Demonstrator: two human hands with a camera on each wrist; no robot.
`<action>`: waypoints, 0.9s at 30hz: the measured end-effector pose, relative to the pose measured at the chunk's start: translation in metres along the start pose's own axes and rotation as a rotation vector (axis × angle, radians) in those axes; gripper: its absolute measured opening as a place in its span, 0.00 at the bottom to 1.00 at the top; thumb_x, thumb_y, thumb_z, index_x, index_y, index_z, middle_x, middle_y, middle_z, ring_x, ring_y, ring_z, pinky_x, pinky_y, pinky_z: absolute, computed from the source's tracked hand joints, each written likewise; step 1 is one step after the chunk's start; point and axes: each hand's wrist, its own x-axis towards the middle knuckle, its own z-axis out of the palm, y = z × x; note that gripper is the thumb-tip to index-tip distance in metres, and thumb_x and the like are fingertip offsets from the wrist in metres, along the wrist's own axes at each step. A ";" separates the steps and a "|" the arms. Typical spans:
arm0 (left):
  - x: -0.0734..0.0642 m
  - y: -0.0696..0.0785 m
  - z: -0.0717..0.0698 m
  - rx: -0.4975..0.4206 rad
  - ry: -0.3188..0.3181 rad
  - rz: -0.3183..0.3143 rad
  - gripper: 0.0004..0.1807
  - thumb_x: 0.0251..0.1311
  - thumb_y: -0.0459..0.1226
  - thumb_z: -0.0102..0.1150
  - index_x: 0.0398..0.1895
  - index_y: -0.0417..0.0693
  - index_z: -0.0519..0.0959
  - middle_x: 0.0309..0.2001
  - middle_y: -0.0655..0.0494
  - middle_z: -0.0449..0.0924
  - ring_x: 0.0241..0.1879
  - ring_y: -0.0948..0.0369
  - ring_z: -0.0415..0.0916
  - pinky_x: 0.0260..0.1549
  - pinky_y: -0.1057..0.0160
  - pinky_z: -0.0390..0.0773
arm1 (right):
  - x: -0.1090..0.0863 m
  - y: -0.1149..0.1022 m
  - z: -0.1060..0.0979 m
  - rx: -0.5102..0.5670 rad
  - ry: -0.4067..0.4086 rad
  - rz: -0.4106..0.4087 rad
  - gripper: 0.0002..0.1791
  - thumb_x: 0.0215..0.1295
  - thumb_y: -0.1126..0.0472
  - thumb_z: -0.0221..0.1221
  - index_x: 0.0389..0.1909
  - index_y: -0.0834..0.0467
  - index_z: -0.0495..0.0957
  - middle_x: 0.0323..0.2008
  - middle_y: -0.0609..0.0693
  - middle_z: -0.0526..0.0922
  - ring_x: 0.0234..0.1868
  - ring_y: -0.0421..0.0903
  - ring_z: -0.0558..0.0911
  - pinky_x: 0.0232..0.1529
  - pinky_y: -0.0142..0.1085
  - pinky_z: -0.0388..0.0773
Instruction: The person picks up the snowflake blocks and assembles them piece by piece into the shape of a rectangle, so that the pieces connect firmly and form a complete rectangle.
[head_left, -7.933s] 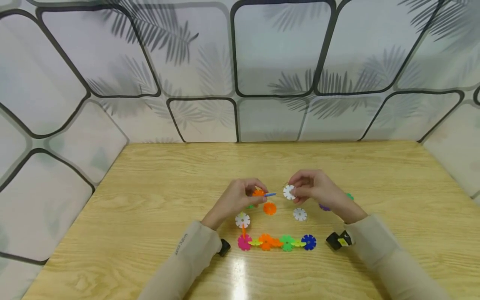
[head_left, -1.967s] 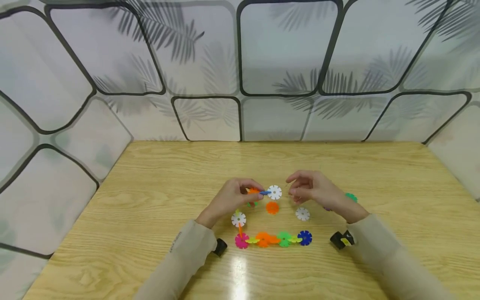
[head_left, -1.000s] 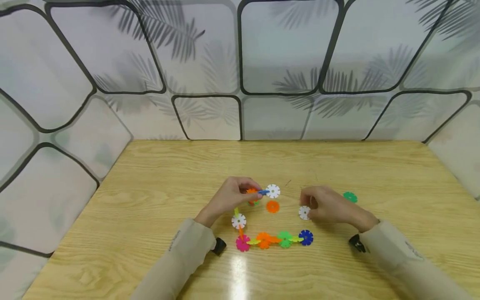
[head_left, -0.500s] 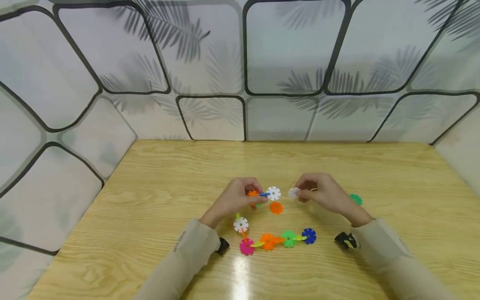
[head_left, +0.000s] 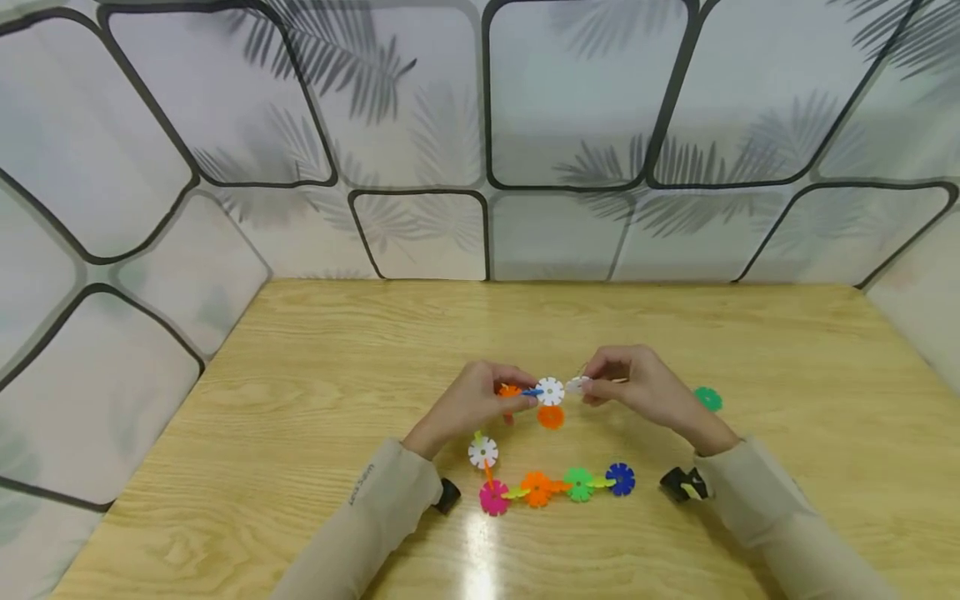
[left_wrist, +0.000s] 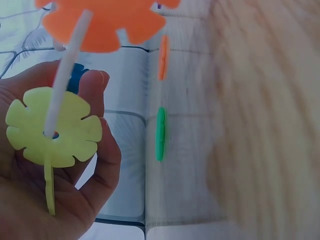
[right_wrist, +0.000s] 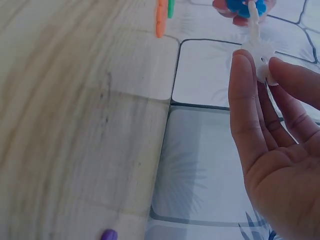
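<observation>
In the head view my left hand (head_left: 474,407) pinches a blue notched flower disc (head_left: 531,392) at the upper end of a linked chain of plastic flower discs. A white disc (head_left: 550,391) is joined to that blue one, facing up. Between the thumb and fingers of my right hand (head_left: 643,396) is a second white disc (head_left: 575,384), tilted, its edge close to or touching the joined one. The right wrist view shows this pinched white disc (right_wrist: 260,56) meeting the joined white disc (right_wrist: 254,22), seen edge-on. A yellow disc (left_wrist: 55,127) of the chain hangs before my left palm.
The chain runs down through a white disc (head_left: 483,452) to a magenta disc (head_left: 494,498), then right to a dark blue disc (head_left: 620,479). A loose orange disc (head_left: 551,417) and a green disc (head_left: 707,398) lie on the wooden table (head_left: 360,350). A purple piece (right_wrist: 109,235) also shows.
The first white disc became joined to the blue one and the right hand released it. That hand then picked the second white disc off the table and brought it left against the chain.
</observation>
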 end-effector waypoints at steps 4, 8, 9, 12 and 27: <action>0.000 -0.001 0.001 0.019 0.006 0.001 0.13 0.67 0.33 0.65 0.51 0.34 0.84 0.49 0.45 0.86 0.20 0.55 0.79 0.23 0.64 0.78 | 0.001 0.002 0.003 -0.002 -0.018 0.002 0.02 0.67 0.77 0.60 0.36 0.71 0.81 0.34 0.60 0.84 0.32 0.47 0.86 0.36 0.43 0.86; 0.000 -0.002 0.002 0.023 0.013 -0.005 0.12 0.67 0.33 0.65 0.49 0.35 0.86 0.45 0.47 0.87 0.20 0.55 0.79 0.21 0.67 0.76 | 0.000 0.001 0.007 -0.007 -0.017 0.005 0.03 0.67 0.77 0.59 0.35 0.70 0.80 0.34 0.60 0.84 0.33 0.47 0.86 0.37 0.42 0.86; 0.000 -0.002 0.002 0.028 0.016 -0.004 0.11 0.67 0.33 0.65 0.48 0.36 0.86 0.43 0.48 0.88 0.20 0.55 0.79 0.21 0.68 0.75 | 0.000 0.000 0.007 -0.006 -0.013 0.000 0.03 0.67 0.77 0.59 0.35 0.70 0.80 0.34 0.60 0.84 0.33 0.47 0.86 0.37 0.42 0.86; 0.001 -0.002 0.003 0.042 0.027 0.000 0.09 0.66 0.33 0.66 0.45 0.36 0.87 0.38 0.49 0.88 0.20 0.54 0.80 0.20 0.69 0.73 | -0.001 -0.001 0.009 -0.009 -0.002 -0.015 0.04 0.67 0.79 0.58 0.34 0.71 0.80 0.35 0.60 0.84 0.33 0.47 0.86 0.36 0.43 0.86; 0.000 0.002 0.005 0.017 0.045 0.025 0.06 0.65 0.29 0.66 0.39 0.33 0.88 0.36 0.43 0.87 0.19 0.49 0.79 0.18 0.71 0.71 | -0.002 -0.002 0.012 -0.036 0.000 -0.045 0.08 0.67 0.82 0.55 0.31 0.71 0.79 0.34 0.64 0.83 0.31 0.48 0.86 0.35 0.42 0.86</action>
